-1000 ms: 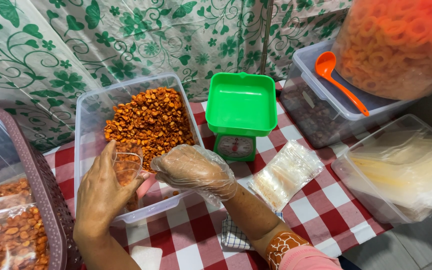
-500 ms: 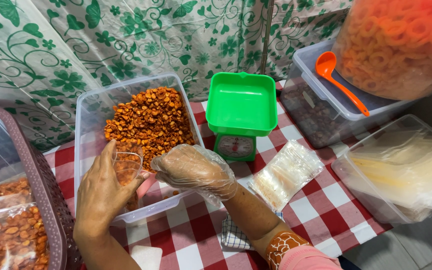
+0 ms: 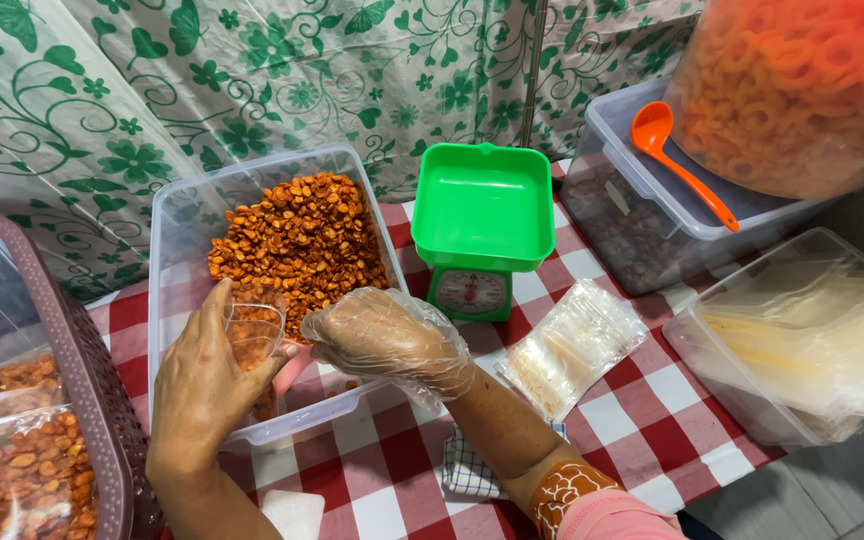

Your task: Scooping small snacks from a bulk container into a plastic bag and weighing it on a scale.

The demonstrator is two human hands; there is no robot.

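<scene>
My left hand (image 3: 202, 385) holds a small clear plastic bag (image 3: 252, 325) partly filled with orange-brown fried snack pieces, over the near end of a clear plastic tub (image 3: 177, 215). The tub holds a heap of the same orange-brown snack (image 3: 297, 235). My right hand (image 3: 387, 335), in a thin clear plastic glove, is cupped at the bag's mouth inside the tub, fingers curled; what it holds is hidden. A green kitchen scale (image 3: 482, 230) with an empty square pan stands right of the tub.
A stack of empty clear bags (image 3: 572, 345) lies beside the scale on the red-checked cloth (image 3: 642, 420). An orange spoon (image 3: 677, 160) rests on a lidded box (image 3: 632, 215). A big bag of orange ring snacks (image 3: 802, 85) sits far right; a brown basket (image 3: 87, 400) with filled bags is left.
</scene>
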